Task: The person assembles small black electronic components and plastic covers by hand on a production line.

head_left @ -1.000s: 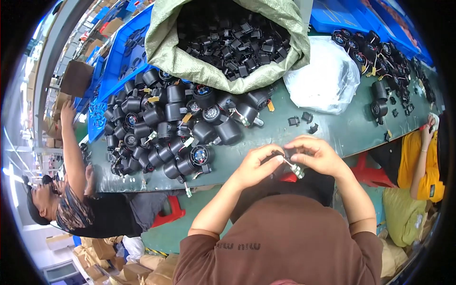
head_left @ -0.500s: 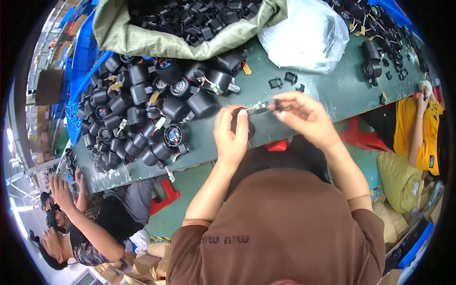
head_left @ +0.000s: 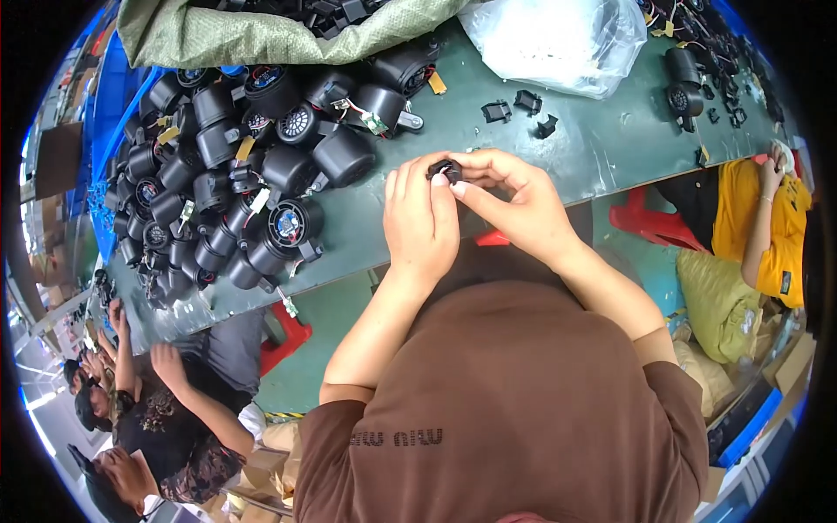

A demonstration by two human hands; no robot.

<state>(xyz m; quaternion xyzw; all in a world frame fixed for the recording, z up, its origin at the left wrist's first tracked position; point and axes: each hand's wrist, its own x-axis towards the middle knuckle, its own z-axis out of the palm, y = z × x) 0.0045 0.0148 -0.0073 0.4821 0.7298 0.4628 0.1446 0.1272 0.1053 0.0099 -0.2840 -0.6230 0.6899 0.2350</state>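
My left hand [head_left: 417,213] is closed around a black plastic part [head_left: 445,170], its thumb lying on top with a bit of white wire beside the tip. My right hand [head_left: 519,205] meets it from the right, thumb and fingertips pinched on the same part. Most of what lies inside the two hands is hidden by the fingers. Beyond them on the green table [head_left: 584,144] are a few small black plastic clips [head_left: 497,112]. To the left is a heap of black round fan-like housings [head_left: 344,157] with wires and small connectors.
An open woven sack [head_left: 288,39] full of small black parts stands at the back, a clear plastic bag [head_left: 558,44] right of it. More black housings [head_left: 684,98] lie far right. Co-workers sit left and right; a red stool [head_left: 654,222] stands under the table edge.
My right hand has come left and down to meet the left hand. The connector and wire stretched between them have gone mostly out of sight; the small black part now sits at my left thumb.
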